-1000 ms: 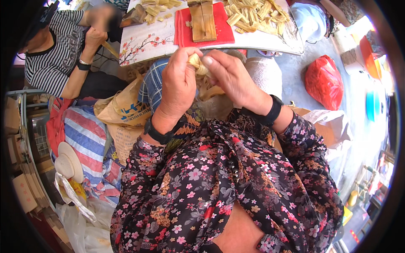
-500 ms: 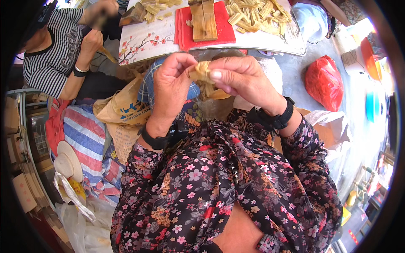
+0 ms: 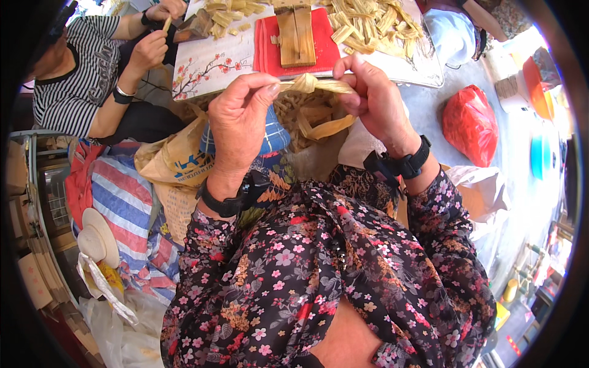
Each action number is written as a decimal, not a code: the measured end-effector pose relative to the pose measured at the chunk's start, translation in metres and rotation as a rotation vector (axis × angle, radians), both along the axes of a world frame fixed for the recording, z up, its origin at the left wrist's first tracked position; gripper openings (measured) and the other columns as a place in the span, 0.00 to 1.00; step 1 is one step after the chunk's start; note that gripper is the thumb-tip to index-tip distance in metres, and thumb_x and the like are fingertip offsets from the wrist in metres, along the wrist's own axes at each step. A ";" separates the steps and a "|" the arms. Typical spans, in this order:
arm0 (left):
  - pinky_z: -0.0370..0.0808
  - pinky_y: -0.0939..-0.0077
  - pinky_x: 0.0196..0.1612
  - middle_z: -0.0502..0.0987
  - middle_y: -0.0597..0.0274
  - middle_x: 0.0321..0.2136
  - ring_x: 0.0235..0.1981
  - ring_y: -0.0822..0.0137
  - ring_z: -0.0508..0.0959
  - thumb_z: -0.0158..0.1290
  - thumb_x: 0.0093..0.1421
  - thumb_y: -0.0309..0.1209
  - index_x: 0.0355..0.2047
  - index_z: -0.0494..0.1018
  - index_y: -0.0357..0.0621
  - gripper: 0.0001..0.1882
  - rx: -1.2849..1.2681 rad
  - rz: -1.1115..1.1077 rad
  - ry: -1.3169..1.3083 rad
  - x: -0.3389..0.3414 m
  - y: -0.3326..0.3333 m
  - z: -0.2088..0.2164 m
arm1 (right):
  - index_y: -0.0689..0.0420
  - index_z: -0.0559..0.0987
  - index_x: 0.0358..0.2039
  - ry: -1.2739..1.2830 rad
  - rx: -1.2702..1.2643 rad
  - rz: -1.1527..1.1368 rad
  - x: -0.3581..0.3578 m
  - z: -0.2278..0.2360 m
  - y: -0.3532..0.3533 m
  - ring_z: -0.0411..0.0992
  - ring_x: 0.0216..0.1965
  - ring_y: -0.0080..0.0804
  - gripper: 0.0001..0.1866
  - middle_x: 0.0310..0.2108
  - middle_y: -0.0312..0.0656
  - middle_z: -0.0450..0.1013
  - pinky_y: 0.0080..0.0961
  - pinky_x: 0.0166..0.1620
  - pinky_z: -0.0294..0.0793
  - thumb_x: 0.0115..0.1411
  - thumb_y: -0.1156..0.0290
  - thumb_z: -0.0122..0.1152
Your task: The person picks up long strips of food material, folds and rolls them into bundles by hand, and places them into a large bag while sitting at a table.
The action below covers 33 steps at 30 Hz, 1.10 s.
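1. Left hand [image 3: 240, 119] raised in front of the chest, thumb and fingertips pinched shut on the left end of a pale dried leaf strip [image 3: 316, 86].
2. Right hand [image 3: 374, 98] closed on the right end of the same strip, held level with the left.
3. Strip stretched between both hands, with a looser curl hanging below the middle; held in the air just before the near edge of the surface [image 3: 208, 61].
4. Black wristband on each wrist, floral sleeves below.
5. On the surface: a red mat [image 3: 325, 49] bearing a wooden block [image 3: 296, 34], with heaps of cut pale strips [image 3: 368, 24] on either side.
6. At upper left, a second person in a striped shirt [image 3: 73, 86], hands busy with a small piece at the surface's corner.
7. Red plastic bag [image 3: 469, 126] on the floor to the right, well apart from the hands.
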<state>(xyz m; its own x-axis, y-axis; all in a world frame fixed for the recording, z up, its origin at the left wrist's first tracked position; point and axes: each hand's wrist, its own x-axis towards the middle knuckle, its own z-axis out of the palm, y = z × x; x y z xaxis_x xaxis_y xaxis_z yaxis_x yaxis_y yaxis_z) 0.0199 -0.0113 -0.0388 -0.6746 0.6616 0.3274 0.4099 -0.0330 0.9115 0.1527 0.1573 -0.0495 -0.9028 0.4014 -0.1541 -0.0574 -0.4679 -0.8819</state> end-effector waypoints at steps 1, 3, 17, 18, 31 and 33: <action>0.73 0.79 0.37 0.78 0.60 0.32 0.32 0.70 0.76 0.58 0.52 0.21 0.37 0.74 0.38 0.10 -0.052 0.029 0.205 -0.001 0.001 0.002 | 0.52 0.70 0.34 -0.005 0.091 0.007 -0.001 0.001 -0.002 0.51 0.18 0.12 0.12 0.17 0.24 0.58 0.11 0.22 0.48 0.67 0.58 0.44; 0.75 0.73 0.40 0.77 0.55 0.37 0.37 0.61 0.78 0.60 0.49 0.23 0.41 0.73 0.39 0.17 -0.157 0.077 0.607 -0.001 0.005 0.015 | 0.53 0.71 0.34 0.028 0.210 0.032 -0.003 -0.003 -0.006 0.55 0.19 0.11 0.08 0.18 0.25 0.61 0.11 0.23 0.51 0.65 0.64 0.48; 0.73 0.65 0.32 0.68 0.59 0.28 0.31 0.57 0.74 0.50 0.52 0.22 0.37 0.69 0.43 0.11 -0.308 -0.211 0.994 -0.034 0.016 -0.005 | 0.62 0.74 0.27 0.048 0.577 0.179 -0.013 0.004 -0.015 0.61 0.22 0.16 0.11 0.17 0.30 0.65 0.20 0.25 0.64 0.61 0.67 0.57; 0.73 0.65 0.31 0.68 0.60 0.26 0.29 0.56 0.74 0.50 0.52 0.22 0.36 0.69 0.43 0.10 -0.308 -0.214 1.011 -0.043 0.016 -0.007 | 0.63 0.74 0.27 0.060 0.621 0.166 -0.014 0.011 -0.016 0.61 0.22 0.16 0.11 0.17 0.31 0.66 0.20 0.25 0.64 0.60 0.68 0.57; 0.62 0.88 0.24 0.63 0.75 0.21 0.21 0.83 0.63 0.45 0.66 0.34 0.41 0.69 0.42 0.10 -0.193 -0.371 -0.408 -0.072 0.059 -0.017 | 0.63 0.77 0.23 -0.047 0.679 -0.187 -0.063 -0.021 0.039 0.59 0.20 0.17 0.14 0.15 0.31 0.65 0.21 0.24 0.61 0.58 0.65 0.59; 0.62 0.87 0.24 0.64 0.75 0.22 0.21 0.82 0.63 0.45 0.66 0.34 0.39 0.69 0.42 0.09 -0.214 -0.298 -0.293 -0.074 0.067 -0.018 | 0.64 0.76 0.23 -0.050 0.733 -0.196 -0.070 -0.021 0.044 0.59 0.20 0.18 0.15 0.15 0.32 0.64 0.22 0.24 0.61 0.58 0.64 0.59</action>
<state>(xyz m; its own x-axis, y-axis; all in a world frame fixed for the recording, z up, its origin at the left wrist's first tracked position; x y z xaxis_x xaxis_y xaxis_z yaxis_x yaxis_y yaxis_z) -0.0544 0.0557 -0.0569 -0.4886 0.8724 -0.0139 0.1352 0.0914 0.9866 0.0824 0.2008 -0.0700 -0.8032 0.5694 0.1751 -0.0312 0.2533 -0.9669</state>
